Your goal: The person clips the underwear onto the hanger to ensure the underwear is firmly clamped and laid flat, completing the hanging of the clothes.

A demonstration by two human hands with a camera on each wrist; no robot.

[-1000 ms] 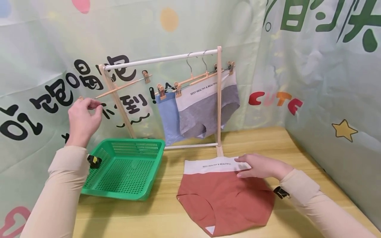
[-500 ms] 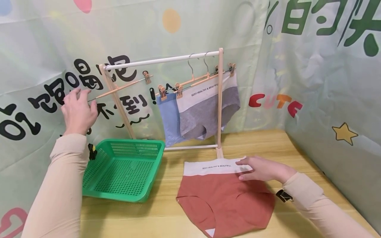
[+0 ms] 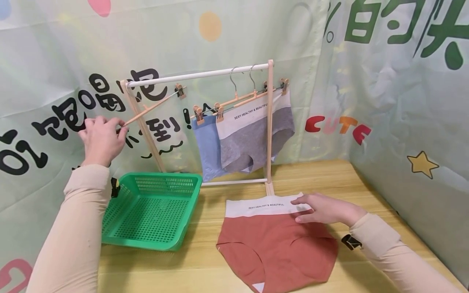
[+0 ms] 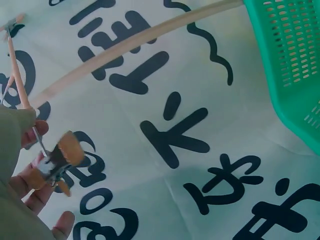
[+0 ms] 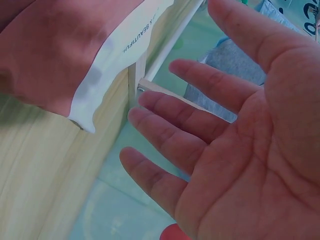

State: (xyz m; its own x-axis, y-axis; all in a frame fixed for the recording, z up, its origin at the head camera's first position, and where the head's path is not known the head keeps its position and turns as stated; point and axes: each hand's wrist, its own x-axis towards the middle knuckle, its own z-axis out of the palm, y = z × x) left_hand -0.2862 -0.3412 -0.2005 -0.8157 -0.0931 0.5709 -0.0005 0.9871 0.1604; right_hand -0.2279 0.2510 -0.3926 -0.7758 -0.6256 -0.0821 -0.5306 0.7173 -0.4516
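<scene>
At the rack's left end, my left hand point(image 3: 102, 140) pinches the near end of a wooden clip hanger point(image 3: 155, 106) by its metal rod. In the left wrist view, thumb and forefinger meet on the rod, and the other fingers lie behind its clip point(image 4: 70, 149). No garment hangs from this hanger. Rust-red briefs point(image 3: 271, 244) with a white printed waistband lie flat on the table. My right hand point(image 3: 327, 208) hovers by the waistband's right end; the right wrist view shows its fingers straight and spread, apart from the cloth, holding nothing.
A wooden rack point(image 3: 270, 122) with a white rail point(image 3: 198, 75) stands at the back. Grey briefs point(image 3: 243, 140) and blue briefs point(image 3: 207, 146) hang there from clip hangers. A green basket point(image 3: 183, 219) sits on the table point(image 3: 315, 175) at left. Printed cloth surrounds the table.
My left fingers spread half a second ago and have since drawn together on the hanger, whose near end has swung slightly right. The right hand has hardly moved.
</scene>
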